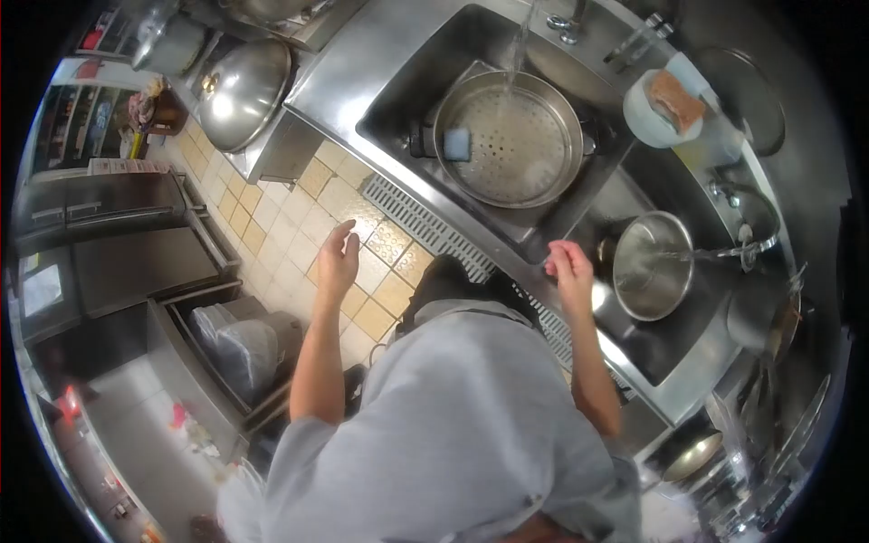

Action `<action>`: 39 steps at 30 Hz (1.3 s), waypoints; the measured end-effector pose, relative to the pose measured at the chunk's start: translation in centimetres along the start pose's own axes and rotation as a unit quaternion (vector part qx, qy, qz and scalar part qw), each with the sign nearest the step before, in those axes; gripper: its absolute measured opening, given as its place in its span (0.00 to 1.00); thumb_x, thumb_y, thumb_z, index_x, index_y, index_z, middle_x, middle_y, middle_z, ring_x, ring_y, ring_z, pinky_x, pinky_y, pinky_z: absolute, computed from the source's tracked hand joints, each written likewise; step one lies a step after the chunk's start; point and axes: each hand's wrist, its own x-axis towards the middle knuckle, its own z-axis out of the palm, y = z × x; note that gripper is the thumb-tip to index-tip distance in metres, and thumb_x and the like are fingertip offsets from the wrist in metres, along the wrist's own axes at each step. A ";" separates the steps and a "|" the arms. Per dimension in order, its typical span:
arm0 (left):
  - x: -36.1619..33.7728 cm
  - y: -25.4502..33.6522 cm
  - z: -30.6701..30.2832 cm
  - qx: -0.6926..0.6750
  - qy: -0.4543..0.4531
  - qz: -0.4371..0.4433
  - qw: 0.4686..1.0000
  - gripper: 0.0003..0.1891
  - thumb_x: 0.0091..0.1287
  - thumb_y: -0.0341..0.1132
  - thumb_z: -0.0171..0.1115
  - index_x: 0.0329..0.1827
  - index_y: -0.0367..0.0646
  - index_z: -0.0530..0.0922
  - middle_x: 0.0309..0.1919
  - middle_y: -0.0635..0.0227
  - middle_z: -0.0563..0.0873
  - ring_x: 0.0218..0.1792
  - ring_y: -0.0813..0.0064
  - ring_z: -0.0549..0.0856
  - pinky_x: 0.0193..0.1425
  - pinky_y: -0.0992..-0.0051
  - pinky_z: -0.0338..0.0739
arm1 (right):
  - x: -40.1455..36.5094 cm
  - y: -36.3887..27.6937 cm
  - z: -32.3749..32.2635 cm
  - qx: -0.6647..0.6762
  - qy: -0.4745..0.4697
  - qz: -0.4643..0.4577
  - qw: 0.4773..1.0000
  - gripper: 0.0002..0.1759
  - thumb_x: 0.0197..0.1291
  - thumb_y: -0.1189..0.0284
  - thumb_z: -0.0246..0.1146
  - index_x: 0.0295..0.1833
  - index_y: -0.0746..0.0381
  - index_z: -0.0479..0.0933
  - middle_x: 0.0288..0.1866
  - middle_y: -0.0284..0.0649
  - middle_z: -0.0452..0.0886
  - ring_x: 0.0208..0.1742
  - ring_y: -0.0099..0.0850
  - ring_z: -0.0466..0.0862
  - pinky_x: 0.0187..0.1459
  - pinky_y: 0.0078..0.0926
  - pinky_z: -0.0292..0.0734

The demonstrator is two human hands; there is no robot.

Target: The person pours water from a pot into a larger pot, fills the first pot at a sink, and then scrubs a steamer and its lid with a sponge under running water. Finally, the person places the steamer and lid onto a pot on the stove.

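My left hand (338, 260) hangs in the air above the tiled floor, its fingers loosely apart and holding nothing. By the front edge of the sink, my right hand (570, 264) is half curled and nothing shows in it. It is nearest to a deep steel pot (654, 288) in the right basin, into which water runs. A wide perforated steamer pan (511, 181) sits in the left basin under another stream of water. Inside that pan, against its left side, lies a blue-grey sponge (457, 145).
A white tub (644, 118) with a brown scrubbing pad (675, 101) stands on the ledge behind the basins. A domed steel lid (243, 95) rests on the counter to the left. A drain grate (421, 219) runs along the sink's foot. Several pans hang or stand at right.
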 end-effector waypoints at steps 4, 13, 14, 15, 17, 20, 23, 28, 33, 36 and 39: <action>5.1 2.9 0.6 -0.008 0.031 -0.003 0.999 0.12 0.76 0.29 0.59 0.58 0.36 0.83 0.47 0.60 0.90 0.48 0.74 0.87 0.54 0.72 0.80 | 4.9 -3.4 3.0 -0.029 -0.063 -0.069 0.995 0.09 0.74 0.72 0.63 0.53 0.64 0.80 0.35 0.29 0.80 0.34 0.17 0.77 0.37 0.17 0.74; 28.0 5.0 6.2 0.086 -0.171 0.220 0.957 0.13 0.72 0.32 0.62 0.57 0.39 0.82 0.53 0.52 0.88 0.52 0.52 0.88 0.56 0.61 0.83 | 14.2 0.0 10.7 -0.106 0.053 0.022 0.993 0.10 0.72 0.72 0.66 0.55 0.63 0.81 0.41 0.32 0.84 0.40 0.20 0.82 0.44 0.20 0.79; 30.0 4.5 7.5 0.139 -0.237 0.236 0.932 0.16 0.72 0.34 0.63 0.60 0.38 0.81 0.55 0.51 0.87 0.53 0.50 0.87 0.58 0.62 0.82 | 15.0 0.5 12.3 -0.147 0.066 -0.009 0.987 0.11 0.71 0.72 0.66 0.55 0.63 0.81 0.42 0.34 0.85 0.41 0.22 0.84 0.45 0.21 0.80; 31.9 3.7 9.3 0.133 -0.245 0.233 0.932 0.16 0.72 0.34 0.63 0.60 0.38 0.81 0.55 0.51 0.87 0.53 0.50 0.87 0.58 0.62 0.82 | 16.1 1.1 13.7 -0.187 0.073 -0.041 0.979 0.12 0.71 0.71 0.66 0.55 0.63 0.81 0.42 0.36 0.86 0.42 0.24 0.85 0.46 0.23 0.80; 35.0 2.3 12.6 0.279 -0.384 0.113 0.873 0.24 0.72 0.42 0.62 0.65 0.33 0.77 0.57 0.45 0.85 0.59 0.48 0.84 0.64 0.58 0.79 | 18.8 2.7 16.3 -0.193 0.074 -0.031 0.978 0.14 0.69 0.71 0.67 0.56 0.63 0.80 0.47 0.43 0.87 0.46 0.33 0.87 0.49 0.29 0.82; 36.8 2.0 16.4 0.248 -0.408 0.092 0.874 0.35 0.72 0.46 0.62 0.73 0.29 0.67 0.64 0.39 0.79 0.65 0.42 0.79 0.71 0.54 0.74 | 23.3 2.7 20.0 -0.293 0.049 -0.035 0.954 0.19 0.65 0.72 0.66 0.60 0.63 0.77 0.55 0.51 0.83 0.54 0.47 0.85 0.53 0.40 0.81; 38.2 -0.2 20.7 0.149 -0.344 0.104 0.921 0.38 0.73 0.45 0.62 0.79 0.35 0.59 0.68 0.36 0.75 0.66 0.38 0.77 0.72 0.52 0.72 | 27.8 6.7 21.9 -0.373 0.025 -0.024 0.927 0.22 0.64 0.72 0.66 0.63 0.65 0.75 0.59 0.54 0.80 0.60 0.52 0.81 0.58 0.44 0.77; 40.6 -0.9 27.7 0.039 -0.278 0.057 0.958 0.32 0.77 0.44 0.56 0.79 0.42 0.61 0.68 0.39 0.75 0.66 0.39 0.78 0.69 0.52 0.74 | 33.2 10.4 25.0 -0.393 0.010 -0.084 0.916 0.27 0.59 0.72 0.68 0.63 0.66 0.73 0.66 0.55 0.74 0.64 0.55 0.75 0.65 0.48 0.72; 41.8 -2.2 32.2 0.016 -0.279 0.028 0.960 0.27 0.80 0.41 0.50 0.79 0.42 0.61 0.71 0.42 0.72 0.69 0.40 0.74 0.70 0.53 0.73 | 35.8 15.8 26.7 -0.523 -0.029 -0.066 0.849 0.29 0.55 0.73 0.71 0.62 0.65 0.73 0.70 0.53 0.71 0.65 0.56 0.73 0.67 0.50 0.71; 41.8 -2.5 32.3 0.027 -0.281 0.054 0.958 0.27 0.80 0.40 0.50 0.79 0.44 0.61 0.71 0.44 0.72 0.69 0.41 0.74 0.70 0.53 0.74 | 36.5 15.8 25.9 -0.471 -0.020 -0.080 0.878 0.27 0.54 0.74 0.70 0.61 0.64 0.74 0.67 0.53 0.73 0.65 0.55 0.73 0.66 0.50 0.72; 42.0 -2.2 32.1 0.018 -0.280 0.067 0.957 0.27 0.80 0.40 0.52 0.79 0.44 0.61 0.70 0.46 0.73 0.68 0.42 0.75 0.70 0.54 0.74 | 39.1 14.2 21.9 -0.529 -0.090 -0.109 0.837 0.25 0.57 0.75 0.68 0.61 0.62 0.75 0.60 0.49 0.76 0.62 0.51 0.76 0.64 0.47 0.74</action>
